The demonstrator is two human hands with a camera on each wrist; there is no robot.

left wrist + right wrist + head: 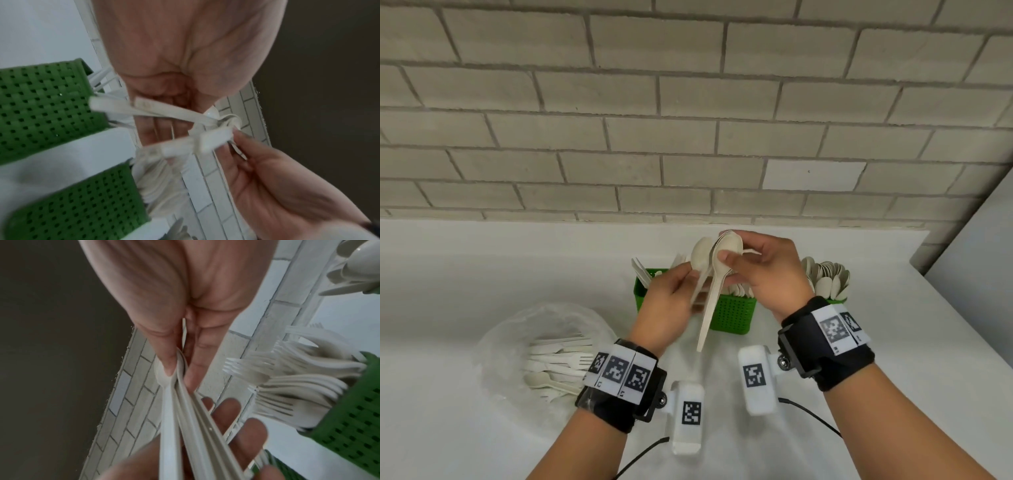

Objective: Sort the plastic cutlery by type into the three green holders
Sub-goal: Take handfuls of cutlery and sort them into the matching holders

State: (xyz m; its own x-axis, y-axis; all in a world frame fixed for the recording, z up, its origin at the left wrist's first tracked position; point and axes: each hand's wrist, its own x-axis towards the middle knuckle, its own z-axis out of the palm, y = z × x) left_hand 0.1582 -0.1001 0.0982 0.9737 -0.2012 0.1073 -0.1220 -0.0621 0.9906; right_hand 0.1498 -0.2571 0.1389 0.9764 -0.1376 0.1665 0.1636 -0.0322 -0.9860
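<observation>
Head view: above the white worktop (482, 274), the right hand (763, 270) pinches the bowls of a bundle of cream plastic spoons (714, 274), handles pointing down toward the camera; the left hand (671, 301) curls around them, hiding part of the green perforated plastic holder (732, 315). Left wrist view: blurred handles cross. Right wrist view: thumb presses a bowl; forks (287, 386) stand beside.

Two hands (674, 294); two green holders (732, 313) visible; one plastic bag (517, 329); loose cutlery uncountable.
</observation>
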